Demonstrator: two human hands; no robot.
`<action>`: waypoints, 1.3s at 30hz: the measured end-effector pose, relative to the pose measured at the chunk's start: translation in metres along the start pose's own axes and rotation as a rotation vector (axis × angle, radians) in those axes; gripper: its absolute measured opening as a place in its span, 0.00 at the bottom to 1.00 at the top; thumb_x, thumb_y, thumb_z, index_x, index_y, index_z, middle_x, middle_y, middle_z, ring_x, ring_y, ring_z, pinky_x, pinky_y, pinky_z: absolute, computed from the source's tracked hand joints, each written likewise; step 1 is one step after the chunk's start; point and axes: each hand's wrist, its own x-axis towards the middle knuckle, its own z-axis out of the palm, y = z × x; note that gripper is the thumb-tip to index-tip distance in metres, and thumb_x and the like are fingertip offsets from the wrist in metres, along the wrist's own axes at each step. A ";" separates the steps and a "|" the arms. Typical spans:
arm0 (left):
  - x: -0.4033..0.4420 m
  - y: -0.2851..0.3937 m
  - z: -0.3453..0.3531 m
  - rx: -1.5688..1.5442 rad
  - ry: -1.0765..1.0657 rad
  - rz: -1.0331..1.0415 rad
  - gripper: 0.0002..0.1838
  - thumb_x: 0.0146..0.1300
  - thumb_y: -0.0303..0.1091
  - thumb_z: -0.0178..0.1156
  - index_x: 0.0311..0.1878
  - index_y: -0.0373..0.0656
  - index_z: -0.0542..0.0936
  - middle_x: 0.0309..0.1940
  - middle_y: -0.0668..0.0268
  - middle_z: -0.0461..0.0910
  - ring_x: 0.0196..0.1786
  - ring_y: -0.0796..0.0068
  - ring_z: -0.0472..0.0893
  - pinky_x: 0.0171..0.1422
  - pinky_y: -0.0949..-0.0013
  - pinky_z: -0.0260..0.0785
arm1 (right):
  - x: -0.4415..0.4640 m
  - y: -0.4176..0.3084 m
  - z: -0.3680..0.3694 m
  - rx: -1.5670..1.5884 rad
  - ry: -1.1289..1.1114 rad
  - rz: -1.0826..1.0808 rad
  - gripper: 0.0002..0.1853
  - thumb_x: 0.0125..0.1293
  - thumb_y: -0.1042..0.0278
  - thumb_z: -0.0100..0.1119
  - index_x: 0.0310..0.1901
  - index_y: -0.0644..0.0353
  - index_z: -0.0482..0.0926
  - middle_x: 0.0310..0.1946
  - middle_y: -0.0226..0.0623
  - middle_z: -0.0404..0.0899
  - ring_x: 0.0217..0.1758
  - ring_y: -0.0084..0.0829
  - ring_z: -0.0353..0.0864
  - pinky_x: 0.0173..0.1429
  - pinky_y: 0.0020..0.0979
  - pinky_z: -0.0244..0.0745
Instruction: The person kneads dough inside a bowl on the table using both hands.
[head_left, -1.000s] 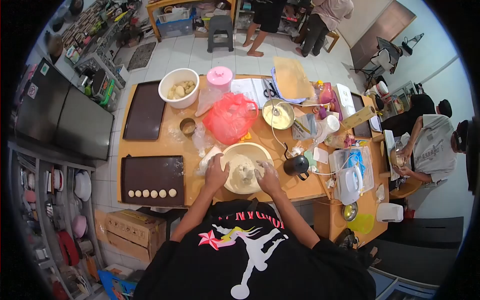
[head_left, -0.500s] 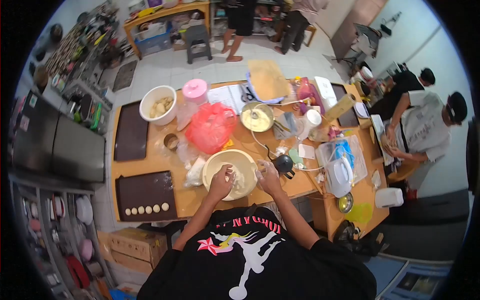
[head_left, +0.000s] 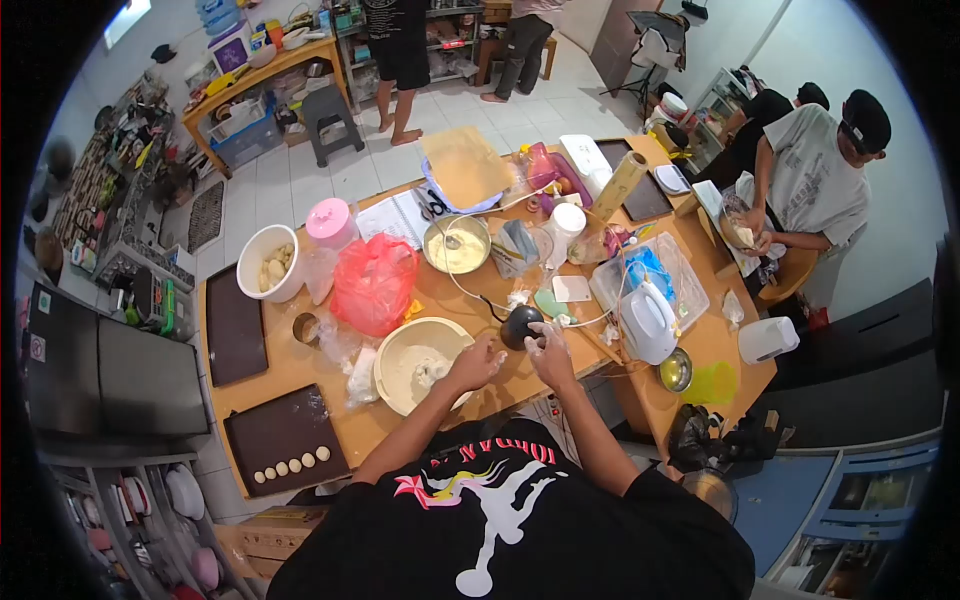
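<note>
My left hand [head_left: 477, 364] is half-curled, seemingly empty; my right hand [head_left: 548, 356] is at the black kettle [head_left: 518, 326] near the table's [head_left: 296, 365] front edge, grip unclear; likely rigid, best body-held.

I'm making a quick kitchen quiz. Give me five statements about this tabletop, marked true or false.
1. Six dough balls lie on a dark tray. True.
2. The pink canister is uncovered. False: its lid is on.
3. The red plastic bag stands between the white tub and the metal bowl. True.
4. Both hands are in the dough. False: neither left hand nor right hand touches the dough.
5. The metal bowl is empty. False: it holds a pale yellow mixture.
</note>
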 end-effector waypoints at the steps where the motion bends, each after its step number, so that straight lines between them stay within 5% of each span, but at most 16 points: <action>1: 0.006 0.003 0.003 -0.003 -0.025 -0.001 0.27 0.63 0.45 0.56 0.60 0.39 0.65 0.44 0.49 0.79 0.47 0.51 0.80 0.51 0.55 0.71 | 0.000 0.000 -0.004 -0.009 0.007 0.022 0.14 0.60 0.69 0.58 0.48 0.60 0.76 0.44 0.43 0.75 0.35 0.34 0.81 0.48 0.36 0.74; 8: 0.048 0.003 0.032 0.038 0.026 0.153 0.41 0.62 0.46 0.57 0.71 0.40 0.49 0.56 0.43 0.71 0.59 0.47 0.72 0.63 0.55 0.63 | 0.005 0.038 -0.013 -0.210 0.141 -0.023 0.13 0.62 0.66 0.56 0.46 0.60 0.77 0.43 0.46 0.78 0.44 0.40 0.79 0.52 0.39 0.70; 11: 0.056 -0.003 0.033 -0.014 -0.046 0.094 0.41 0.61 0.45 0.58 0.71 0.40 0.49 0.61 0.42 0.66 0.62 0.45 0.69 0.66 0.55 0.60 | 0.009 0.066 -0.002 -0.158 0.162 0.043 0.13 0.64 0.64 0.54 0.46 0.62 0.77 0.41 0.48 0.78 0.46 0.44 0.77 0.54 0.41 0.69; 14: 0.055 -0.009 0.040 -0.231 -0.076 0.091 0.33 0.64 0.34 0.56 0.69 0.39 0.55 0.62 0.49 0.66 0.66 0.56 0.66 0.69 0.60 0.56 | 0.007 0.074 0.002 -0.038 0.135 0.089 0.18 0.68 0.58 0.45 0.42 0.66 0.76 0.39 0.54 0.77 0.48 0.53 0.74 0.54 0.45 0.66; 20: 0.052 -0.014 0.040 -0.402 -0.178 -0.026 0.27 0.66 0.31 0.54 0.67 0.37 0.60 0.61 0.54 0.69 0.65 0.65 0.68 0.69 0.64 0.57 | 0.010 0.101 0.029 0.038 0.153 0.277 0.20 0.68 0.56 0.42 0.37 0.65 0.78 0.37 0.56 0.77 0.44 0.54 0.75 0.50 0.48 0.65; 23: 0.045 -0.019 0.047 -0.571 -0.111 0.136 0.32 0.65 0.43 0.56 0.67 0.36 0.59 0.54 0.49 0.76 0.55 0.60 0.76 0.61 0.63 0.66 | 0.018 0.105 0.039 0.061 0.210 0.372 0.20 0.67 0.56 0.44 0.34 0.66 0.79 0.35 0.56 0.78 0.42 0.55 0.75 0.48 0.49 0.66; 26: 0.029 -0.019 0.037 -0.337 -0.121 -0.195 0.31 0.66 0.45 0.56 0.65 0.35 0.63 0.51 0.52 0.78 0.54 0.61 0.77 0.59 0.63 0.67 | 0.023 0.116 0.052 -0.004 0.255 0.417 0.20 0.66 0.57 0.46 0.33 0.67 0.80 0.34 0.57 0.78 0.39 0.56 0.76 0.47 0.50 0.67; 30: 0.012 -0.013 0.022 -0.440 -0.119 -0.253 0.26 0.66 0.45 0.56 0.59 0.35 0.70 0.46 0.54 0.80 0.50 0.64 0.78 0.55 0.65 0.69 | 0.030 0.142 0.070 -0.220 0.382 0.344 0.20 0.63 0.58 0.49 0.34 0.72 0.80 0.27 0.56 0.79 0.31 0.49 0.80 0.40 0.43 0.71; 33: 0.007 -0.015 0.014 -0.450 -0.088 -0.241 0.23 0.66 0.46 0.55 0.55 0.35 0.74 0.44 0.53 0.80 0.47 0.65 0.79 0.52 0.65 0.70 | 0.032 0.135 0.072 -0.097 0.376 0.423 0.19 0.62 0.59 0.49 0.33 0.70 0.81 0.31 0.58 0.79 0.38 0.56 0.76 0.49 0.51 0.67; 36: 0.002 -0.029 0.011 -0.408 -0.076 -0.261 0.22 0.66 0.46 0.55 0.52 0.35 0.75 0.42 0.54 0.81 0.45 0.66 0.80 0.51 0.65 0.71 | 0.039 0.172 0.087 -0.109 0.420 0.459 0.18 0.60 0.61 0.50 0.33 0.69 0.82 0.31 0.57 0.80 0.37 0.54 0.78 0.48 0.49 0.69; 39: 0.002 -0.030 0.002 -0.332 -0.063 -0.277 0.22 0.66 0.47 0.55 0.52 0.35 0.75 0.40 0.55 0.81 0.43 0.67 0.80 0.49 0.65 0.71 | 0.040 0.123 0.067 0.016 0.424 0.492 0.16 0.58 0.63 0.51 0.34 0.69 0.83 0.30 0.55 0.81 0.34 0.51 0.80 0.44 0.46 0.72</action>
